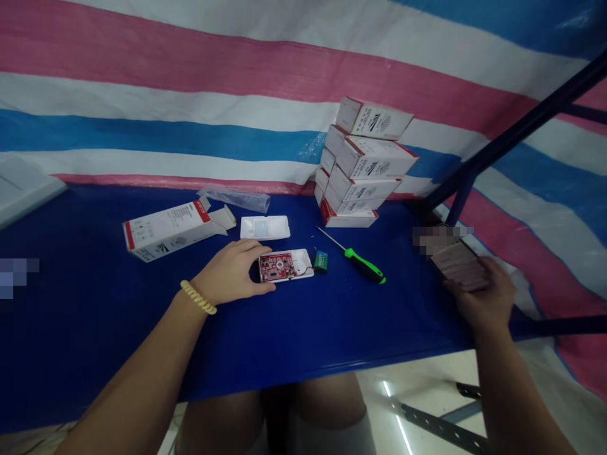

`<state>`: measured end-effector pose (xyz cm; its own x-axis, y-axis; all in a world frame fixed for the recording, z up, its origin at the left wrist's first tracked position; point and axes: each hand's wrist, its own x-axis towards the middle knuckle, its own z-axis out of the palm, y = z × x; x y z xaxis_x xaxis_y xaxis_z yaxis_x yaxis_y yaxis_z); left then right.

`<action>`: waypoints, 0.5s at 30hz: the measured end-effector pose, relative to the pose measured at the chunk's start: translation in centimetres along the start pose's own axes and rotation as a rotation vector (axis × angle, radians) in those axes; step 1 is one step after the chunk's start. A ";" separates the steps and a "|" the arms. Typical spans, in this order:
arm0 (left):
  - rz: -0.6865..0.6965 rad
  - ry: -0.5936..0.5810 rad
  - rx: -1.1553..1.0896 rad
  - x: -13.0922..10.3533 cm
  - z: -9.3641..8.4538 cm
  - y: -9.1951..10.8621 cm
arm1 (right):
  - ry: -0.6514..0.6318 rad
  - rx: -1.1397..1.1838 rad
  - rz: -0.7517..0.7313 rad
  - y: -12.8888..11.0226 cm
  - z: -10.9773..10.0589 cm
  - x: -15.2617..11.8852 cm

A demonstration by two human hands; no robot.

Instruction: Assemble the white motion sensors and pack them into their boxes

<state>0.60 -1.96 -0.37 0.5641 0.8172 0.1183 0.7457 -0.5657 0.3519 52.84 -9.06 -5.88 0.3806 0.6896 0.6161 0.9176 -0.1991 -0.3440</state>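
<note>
My left hand (pixel 236 273), with a yellow coiled band at its wrist, grips the left end of an opened motion sensor base (pixel 298 260) between thumb and fingers. A red circuit board (pixel 276 268) sits in this white shell. Short wires lead from it to a green 9-volt battery (pixel 321 261) lying at its right end. Behind the base lies the white cover (pixel 277 227) with its square window. Far to the right, my right hand (pixel 488 294) is closed around a flat rectangular phone-like object (pixel 458 265), blurred and partly pixelated.
A green and black screwdriver (pixel 364 265) lies right of the battery, near tiny screws (pixel 312 237). An opened white-and-red box (pixel 171 230) and a clear plastic bag (pixel 241 200) lie at left. Several boxes (pixel 372 158) are stacked behind. Blue metal frame bars (pixel 474 164) border the right side.
</note>
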 end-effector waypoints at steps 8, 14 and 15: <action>-0.002 0.030 0.010 -0.2 -0.1 -0.4 | -0.002 0.010 0.005 -0.2 -0.1 0.1; 0.008 0.059 -0.001 -0.2 0.1 -0.8 | 0.014 -0.011 -0.027 0.1 0.1 0.1; 0.008 0.064 -0.001 -0.2 0.2 -0.8 | 0.018 -0.033 -0.035 0.2 0.1 0.1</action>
<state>-0.07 -1.71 -0.84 0.5462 0.8180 0.1802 0.7408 -0.5722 0.3520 52.98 -8.96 -5.99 0.3503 0.6838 0.6400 0.9334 -0.1983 -0.2991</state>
